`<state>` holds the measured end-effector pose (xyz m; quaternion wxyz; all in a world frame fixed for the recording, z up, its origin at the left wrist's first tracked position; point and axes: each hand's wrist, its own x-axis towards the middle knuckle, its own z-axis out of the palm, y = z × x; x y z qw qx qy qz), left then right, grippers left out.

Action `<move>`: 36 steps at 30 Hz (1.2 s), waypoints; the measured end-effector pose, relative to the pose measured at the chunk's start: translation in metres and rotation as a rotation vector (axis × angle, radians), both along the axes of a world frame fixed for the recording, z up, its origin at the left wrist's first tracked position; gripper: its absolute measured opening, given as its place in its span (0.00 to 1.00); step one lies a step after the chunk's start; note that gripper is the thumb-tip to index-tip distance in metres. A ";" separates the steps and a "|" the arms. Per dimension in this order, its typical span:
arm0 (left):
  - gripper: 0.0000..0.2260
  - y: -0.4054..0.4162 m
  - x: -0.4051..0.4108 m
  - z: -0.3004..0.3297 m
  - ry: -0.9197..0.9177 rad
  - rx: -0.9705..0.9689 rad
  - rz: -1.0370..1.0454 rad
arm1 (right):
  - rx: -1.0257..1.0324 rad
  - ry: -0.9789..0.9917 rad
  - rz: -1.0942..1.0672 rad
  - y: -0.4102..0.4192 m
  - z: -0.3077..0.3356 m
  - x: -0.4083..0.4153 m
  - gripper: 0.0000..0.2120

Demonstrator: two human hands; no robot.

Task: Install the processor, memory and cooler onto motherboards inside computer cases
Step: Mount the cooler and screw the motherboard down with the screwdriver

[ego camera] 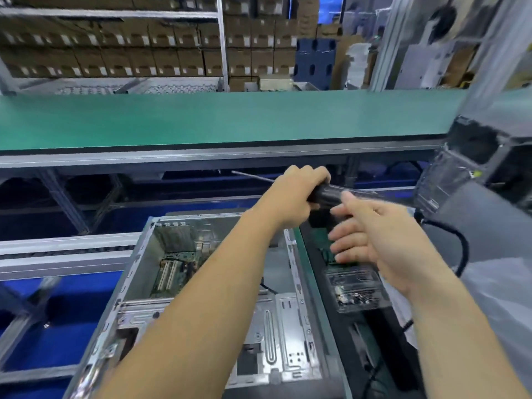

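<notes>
Left hand (pixel 293 197) has a closed grip on a black screwdriver (pixel 325 194) above the open case (pixel 201 283) — right hand (pixel 371 231) just beside it, fingers straight (holding nothing).

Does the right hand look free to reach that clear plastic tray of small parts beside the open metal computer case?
Probably yes: the right hand is open, holds nothing, and hovers just above the clear plastic tray with nothing between them.
</notes>
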<state>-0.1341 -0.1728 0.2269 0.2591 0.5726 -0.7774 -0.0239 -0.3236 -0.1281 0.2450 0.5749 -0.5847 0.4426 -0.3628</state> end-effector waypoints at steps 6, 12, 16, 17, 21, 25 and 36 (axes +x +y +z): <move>0.17 -0.004 -0.017 -0.016 -0.270 -0.107 -0.035 | -0.611 0.698 -0.117 -0.052 -0.008 -0.011 0.14; 0.17 -0.006 -0.031 -0.026 -0.181 -0.106 -0.147 | -0.194 0.775 0.283 -0.062 -0.031 -0.016 0.15; 0.21 -0.009 -0.044 -0.032 -0.102 -0.089 -0.124 | 0.147 0.389 0.147 -0.054 -0.038 -0.027 0.14; 0.23 -0.011 -0.048 -0.032 -0.064 -0.049 -0.111 | 0.204 0.320 0.119 -0.052 -0.037 -0.031 0.15; 0.30 -0.015 -0.068 -0.032 0.126 0.099 -0.093 | 0.351 0.130 0.011 -0.047 -0.037 -0.044 0.17; 0.28 -0.016 -0.080 -0.046 0.292 0.211 -0.025 | 0.369 0.079 -0.121 -0.040 -0.065 -0.048 0.18; 0.13 0.033 -0.066 -0.101 0.345 0.319 0.230 | 0.256 0.124 -0.134 -0.004 -0.127 -0.017 0.15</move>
